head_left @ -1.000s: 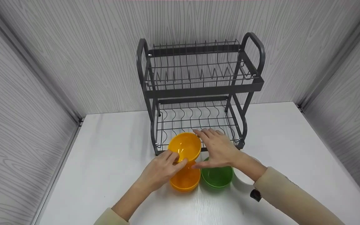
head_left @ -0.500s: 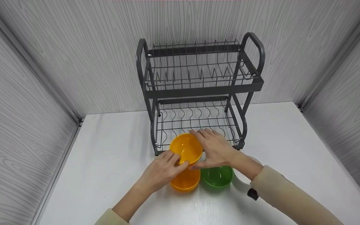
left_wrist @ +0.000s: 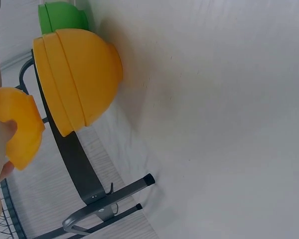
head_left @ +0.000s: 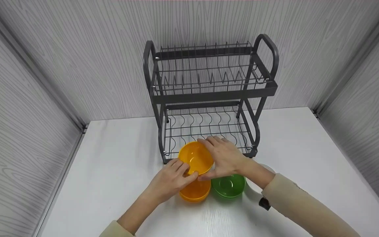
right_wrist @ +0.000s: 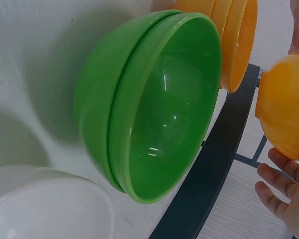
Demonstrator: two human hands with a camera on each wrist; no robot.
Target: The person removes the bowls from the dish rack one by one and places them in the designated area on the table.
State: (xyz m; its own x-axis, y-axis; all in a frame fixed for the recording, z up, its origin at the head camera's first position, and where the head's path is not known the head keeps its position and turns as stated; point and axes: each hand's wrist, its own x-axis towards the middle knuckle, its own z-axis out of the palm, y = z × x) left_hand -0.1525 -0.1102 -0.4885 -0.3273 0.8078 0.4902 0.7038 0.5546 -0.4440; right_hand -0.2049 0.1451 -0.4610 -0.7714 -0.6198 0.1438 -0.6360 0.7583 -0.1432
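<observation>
My left hand (head_left: 169,179) pinches the near left rim of a yellow-orange bowl (head_left: 192,153), which is tipped so that its inside faces the head camera. On the bowl's other side, my right hand (head_left: 224,158) holds it with the thumb at the near rim and the fingers at the far rim. In the right wrist view, some fingers (right_wrist: 274,191) of that hand lie apart below the bowl. A stack of orange bowls (head_left: 194,191) stands on the table just below the held bowl. Right beside it are two nested green bowls (right_wrist: 164,114).
A black two-tier dish rack (head_left: 214,96) stands behind the bowls, its lower wire shelf right beyond the held bowl. A white bowl (right_wrist: 45,204) sits right of the green ones, partly under my right forearm. Grey wood-grain panels (head_left: 28,82) enclose the white table (head_left: 120,154).
My right hand has moved left and closed in on the bowl's right side. The held bowl has shifted slightly right and toward me. The stacks and rack stay put.
</observation>
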